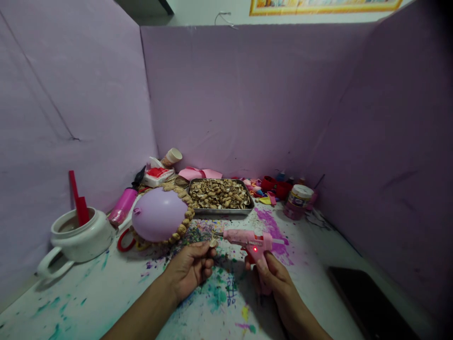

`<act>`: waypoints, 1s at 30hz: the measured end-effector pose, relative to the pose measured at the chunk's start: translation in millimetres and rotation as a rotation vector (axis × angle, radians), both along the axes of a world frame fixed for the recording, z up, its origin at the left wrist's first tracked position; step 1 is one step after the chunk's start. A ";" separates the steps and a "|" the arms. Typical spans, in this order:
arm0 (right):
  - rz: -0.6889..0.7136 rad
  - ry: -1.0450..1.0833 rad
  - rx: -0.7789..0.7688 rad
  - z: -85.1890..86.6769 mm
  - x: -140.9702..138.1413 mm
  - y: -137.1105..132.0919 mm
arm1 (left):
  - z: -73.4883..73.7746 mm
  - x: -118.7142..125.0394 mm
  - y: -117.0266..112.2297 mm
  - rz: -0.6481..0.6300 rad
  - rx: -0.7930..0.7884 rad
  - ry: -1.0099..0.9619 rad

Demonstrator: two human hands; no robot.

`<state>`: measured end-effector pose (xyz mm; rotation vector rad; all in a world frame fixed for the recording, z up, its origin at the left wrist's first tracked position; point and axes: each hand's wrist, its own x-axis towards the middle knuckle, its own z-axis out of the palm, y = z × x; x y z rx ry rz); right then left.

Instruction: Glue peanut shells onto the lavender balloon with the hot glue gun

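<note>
Between thumb and fingers, my left hand (193, 267) pinches a small peanut shell (213, 241). My right hand (278, 278) is wrapped round the handle of a pink hot glue gun (247, 238), whose red light is lit and a glue stick shows at its back. The nozzle points left and meets or nearly touches the shell. Beyond my left hand lies a lilac balloon (159, 215) with peanut shells (182, 229) fixed along its right side and edge. A metal tray (222, 211) heaped with peanut shells stands behind.
A white pot (102, 231) holding a red tool (81, 210) stands at left, near a pink bottle (123, 205). A lidded jar (297, 203) is at right, and a dark flat phone-like object (368, 302) lies at front right. Purple panels (247, 104) enclose the paint-stained table.
</note>
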<state>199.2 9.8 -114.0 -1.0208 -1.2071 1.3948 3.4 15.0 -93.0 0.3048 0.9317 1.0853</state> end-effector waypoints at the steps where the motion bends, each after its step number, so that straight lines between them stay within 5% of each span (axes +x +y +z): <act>1: -0.004 -0.001 0.000 -0.9 0.2 0.2 | 0.0 0.3 -0.1 0.001 0.001 0.004; 30: 0.033 0.000 0.036 -9.0 2.6 3.9 | -0.6 -1.3 0.4 0.042 0.061 0.048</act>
